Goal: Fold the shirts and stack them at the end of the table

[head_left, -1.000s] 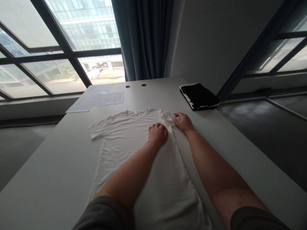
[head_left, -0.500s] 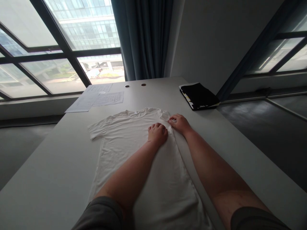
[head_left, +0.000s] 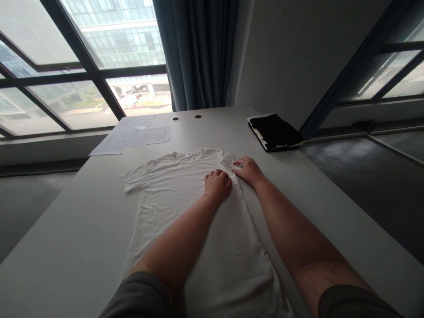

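A white short-sleeved T-shirt (head_left: 172,198) lies flat on the pale table, collar away from me and hem running out of view near me. My left hand (head_left: 217,184) sits curled on the shirt's chest, just below the collar and toward its far right side. My right hand (head_left: 248,171) is at the shirt's right shoulder edge, fingers on a folded-over sleeve (head_left: 236,165) that is mostly hidden beneath them. The shirt's other sleeve (head_left: 135,180) lies spread out at the left.
Sheets of printed paper (head_left: 132,137) lie at the table's far left, and a black folded item on a binder (head_left: 274,131) sits far right. Two round grommet holes (head_left: 175,119) mark the far end. The table's edges drop to a dark floor on both sides.
My right hand has slid slightly left onto the folded sleeve, covering more of it. My left hand stays in place. The view has tilted slightly.
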### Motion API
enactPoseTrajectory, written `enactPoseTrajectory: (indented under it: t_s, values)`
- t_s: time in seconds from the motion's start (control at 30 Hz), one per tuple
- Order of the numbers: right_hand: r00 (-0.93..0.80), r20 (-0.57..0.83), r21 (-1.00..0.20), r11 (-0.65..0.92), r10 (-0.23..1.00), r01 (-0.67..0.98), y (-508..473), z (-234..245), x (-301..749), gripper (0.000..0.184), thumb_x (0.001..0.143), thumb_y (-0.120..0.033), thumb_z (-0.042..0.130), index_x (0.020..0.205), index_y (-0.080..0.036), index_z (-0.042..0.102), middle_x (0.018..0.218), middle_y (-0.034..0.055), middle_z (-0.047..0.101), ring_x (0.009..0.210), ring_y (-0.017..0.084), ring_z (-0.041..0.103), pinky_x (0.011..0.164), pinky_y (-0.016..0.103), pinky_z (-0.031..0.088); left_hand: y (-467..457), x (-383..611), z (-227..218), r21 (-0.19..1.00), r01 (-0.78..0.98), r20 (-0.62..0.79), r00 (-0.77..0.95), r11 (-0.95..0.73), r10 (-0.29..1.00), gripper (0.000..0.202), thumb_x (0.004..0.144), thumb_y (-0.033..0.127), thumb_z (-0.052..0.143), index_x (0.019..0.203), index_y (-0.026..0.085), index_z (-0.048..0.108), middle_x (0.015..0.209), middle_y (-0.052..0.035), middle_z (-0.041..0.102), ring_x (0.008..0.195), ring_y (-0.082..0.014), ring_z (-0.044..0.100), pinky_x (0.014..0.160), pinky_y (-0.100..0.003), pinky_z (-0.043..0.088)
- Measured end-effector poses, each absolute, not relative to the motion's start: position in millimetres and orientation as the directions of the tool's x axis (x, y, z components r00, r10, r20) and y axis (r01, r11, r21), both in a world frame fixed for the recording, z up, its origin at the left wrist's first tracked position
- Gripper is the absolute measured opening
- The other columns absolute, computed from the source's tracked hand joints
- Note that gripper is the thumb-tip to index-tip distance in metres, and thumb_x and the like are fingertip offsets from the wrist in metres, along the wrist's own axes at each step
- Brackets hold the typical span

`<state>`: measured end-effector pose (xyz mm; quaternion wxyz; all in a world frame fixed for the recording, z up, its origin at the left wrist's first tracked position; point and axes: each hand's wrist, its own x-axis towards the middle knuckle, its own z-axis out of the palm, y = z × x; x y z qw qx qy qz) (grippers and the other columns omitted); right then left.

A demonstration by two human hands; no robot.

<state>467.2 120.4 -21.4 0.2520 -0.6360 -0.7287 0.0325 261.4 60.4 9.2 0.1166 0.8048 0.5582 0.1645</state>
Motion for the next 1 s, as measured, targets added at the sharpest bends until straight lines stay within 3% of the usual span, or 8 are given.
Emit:
enactPoseTrajectory:
  t_s: [0.2, 0.4, 0.57, 0.77, 1.0]
  values:
    - [-0.05, 0.318, -0.354, 0.167, 0.947, 0.92, 117.9, -15.6, 466.4, 0.026, 0.085, -0.015, 0.07, 0.11, -0.019, 0.076, 0.106, 0.0078, 0.068, 0.099, 0.022, 0.063, 0.097, 0.03, 0.049, 60.0, 260.1, 8.3, 0.381, 0.851, 0.152, 0.327, -0.36, 0.933, 0.025, 0.098, 0.04, 0.053, 0.11, 0.029, 0.071, 0.129, -0.0047, 0.067, 0.12, -0.026, 0.057, 0.106, -0.043, 0.043]
    - [-0.136, 0.312, -0.253, 0.22, 0.94, 0.942, 113.6, -7.3, 457.3, 0.026, 0.087, -0.02, 0.07, 0.112, -0.02, 0.077, 0.114, 0.0108, 0.066, 0.106, 0.027, 0.058, 0.102, 0.035, 0.046, 60.7, 260.6, 7.9, 0.375, 0.856, 0.138, 0.328, -0.356, 0.934, 0.024, 0.097, 0.039, 0.054, 0.112, 0.03, 0.071, 0.131, -0.0046, 0.066, 0.122, -0.0266, 0.056, 0.106, -0.044, 0.043]
    - [-0.088, 0.295, -0.237, 0.162, 0.951, 0.958, 116.2, -9.8, 453.9, 0.017, 0.09, -0.02, 0.066, 0.102, -0.017, 0.078, 0.106, 0.012, 0.067, 0.101, 0.027, 0.058, 0.097, 0.035, 0.046, 60.4, 261.3, 8.2, 0.386, 0.855, 0.133, 0.319, -0.345, 0.939, 0.024, 0.096, 0.037, 0.055, 0.112, 0.03, 0.071, 0.131, -0.005, 0.066, 0.122, -0.0267, 0.056, 0.107, -0.043, 0.042]
    - [-0.038, 0.367, -0.223, 0.128, 0.929, 0.966, 119.8, -11.7, 454.3, 0.016, 0.092, -0.019, 0.06, 0.093, -0.016, 0.076, 0.102, 0.0137, 0.067, 0.097, 0.027, 0.057, 0.091, 0.035, 0.045, 60.9, 261.2, 7.2, 0.396, 0.849, 0.149, 0.316, -0.35, 0.937, 0.022, 0.095, 0.036, 0.056, 0.11, 0.029, 0.071, 0.129, -0.0042, 0.067, 0.121, -0.0268, 0.057, 0.105, -0.043, 0.042]
    - [-0.167, 0.449, -0.255, 0.305, 0.878, 0.918, 114.1, -1.7, 442.8, 0.008, 0.089, -0.015, 0.062, 0.089, -0.017, 0.07, 0.095, 0.0096, 0.07, 0.093, 0.025, 0.059, 0.089, 0.033, 0.043, 62.9, 260.6, 3.5, 0.413, 0.837, 0.162, 0.32, -0.359, 0.933, 0.022, 0.094, 0.036, 0.058, 0.11, 0.03, 0.071, 0.129, -0.0054, 0.067, 0.122, -0.0281, 0.056, 0.105, -0.044, 0.041]
